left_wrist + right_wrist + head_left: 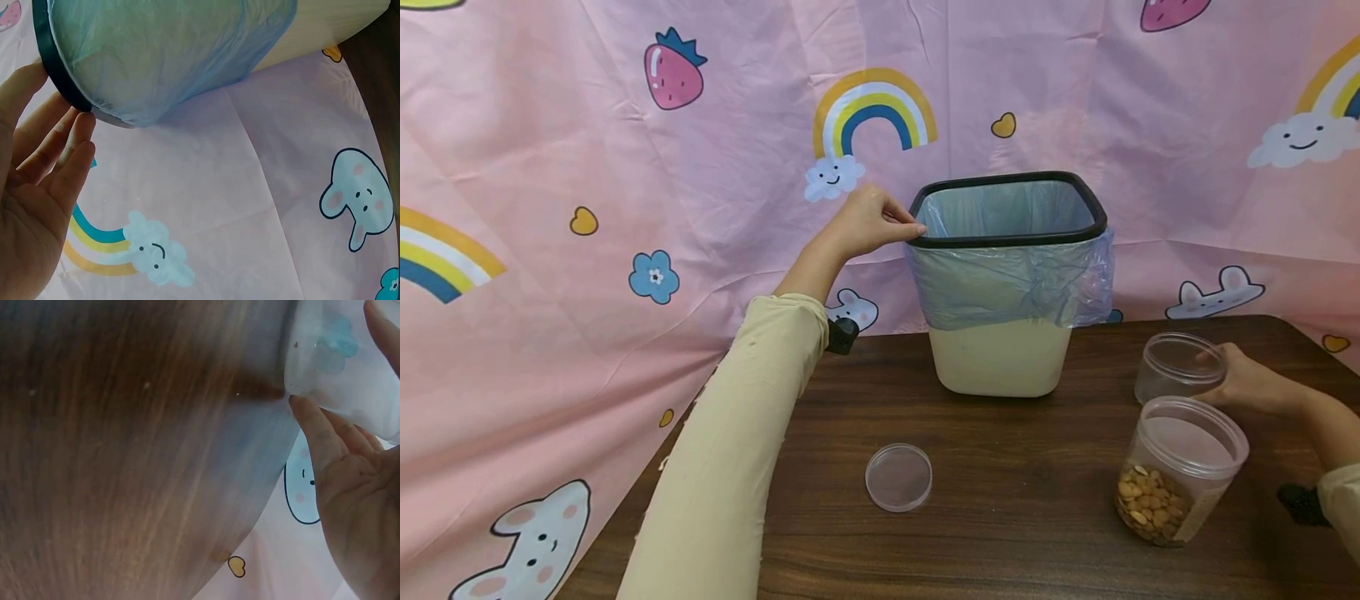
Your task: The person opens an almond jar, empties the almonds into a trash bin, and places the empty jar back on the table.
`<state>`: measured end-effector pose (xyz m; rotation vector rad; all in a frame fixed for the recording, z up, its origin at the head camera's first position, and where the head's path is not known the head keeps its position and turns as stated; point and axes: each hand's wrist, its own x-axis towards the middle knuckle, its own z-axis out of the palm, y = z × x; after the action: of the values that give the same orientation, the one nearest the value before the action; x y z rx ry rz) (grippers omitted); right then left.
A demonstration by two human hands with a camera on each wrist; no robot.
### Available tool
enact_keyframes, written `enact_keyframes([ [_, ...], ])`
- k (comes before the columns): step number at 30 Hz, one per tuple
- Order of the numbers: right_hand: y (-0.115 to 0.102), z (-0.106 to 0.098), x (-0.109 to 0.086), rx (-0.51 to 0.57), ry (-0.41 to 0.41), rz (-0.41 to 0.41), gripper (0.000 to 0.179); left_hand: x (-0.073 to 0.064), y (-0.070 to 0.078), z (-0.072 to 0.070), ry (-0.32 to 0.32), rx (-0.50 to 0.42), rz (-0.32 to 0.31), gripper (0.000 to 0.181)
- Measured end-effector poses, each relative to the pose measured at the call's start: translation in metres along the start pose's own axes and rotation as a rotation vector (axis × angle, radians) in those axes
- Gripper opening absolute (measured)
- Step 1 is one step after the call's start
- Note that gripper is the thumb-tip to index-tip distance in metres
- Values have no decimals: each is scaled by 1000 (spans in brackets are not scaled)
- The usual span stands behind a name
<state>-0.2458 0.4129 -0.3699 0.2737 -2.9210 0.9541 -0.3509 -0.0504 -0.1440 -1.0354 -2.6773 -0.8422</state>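
Note:
At the left corner of a cream trash bin (1000, 358), my left hand (871, 222) pinches the black rim ring (1011, 242). The left wrist view shows the thumb on one side of that ring and fingertips at its edge. A bluish plastic liner (977, 283) is folded over the bin's outside. My right hand (1247, 382) holds a clear, empty-looking jar (1172, 371) from its far right side, thumb and fingers around the wall in the right wrist view. In front of it stands a second clear jar (1206, 492), lidless and partly filled with brown almond-like nuts (1150, 500).
A round clear lid (898, 477) lies flat on the dark wooden table (985, 533), left of centre. Behind the bin hangs a pink cloth (737, 167) with cartoon prints, which also runs down the table's left side.

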Motion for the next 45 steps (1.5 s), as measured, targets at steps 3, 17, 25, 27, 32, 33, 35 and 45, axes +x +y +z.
enact_keyframes([
  [3, 4, 1, -1, 16, 3, -6, 74, 0, 0, 0, 6, 1, 3, 23],
  [17, 8, 3, -7, 13, -10, 35, 82, -7, -1, 5, 27, -3, 31, 25],
  [25, 14, -7, -20, -29, -9, 74, 94, -20, -3, 6, 9, -12, 61, 29],
  [27, 14, -11, -24, -34, -4, 73, 94, -24, -4, 6, 18, -15, 68, 30],
  [32, 16, -22, -33, -87, 34, 58, 88, -35, -8, 9, 57, -50, 95, 30],
  [33, 16, -24, -35, -98, 47, 51, 87, -37, -9, 11, 67, -63, 105, 30],
  [35, 18, -29, -39, -111, 57, 35, 84, -42, -11, 14, 85, -78, 134, 29],
  [45, 18, -35, -63, -162, 79, -40, 72, -62, -10, 43, 57, -130, 244, 23],
])
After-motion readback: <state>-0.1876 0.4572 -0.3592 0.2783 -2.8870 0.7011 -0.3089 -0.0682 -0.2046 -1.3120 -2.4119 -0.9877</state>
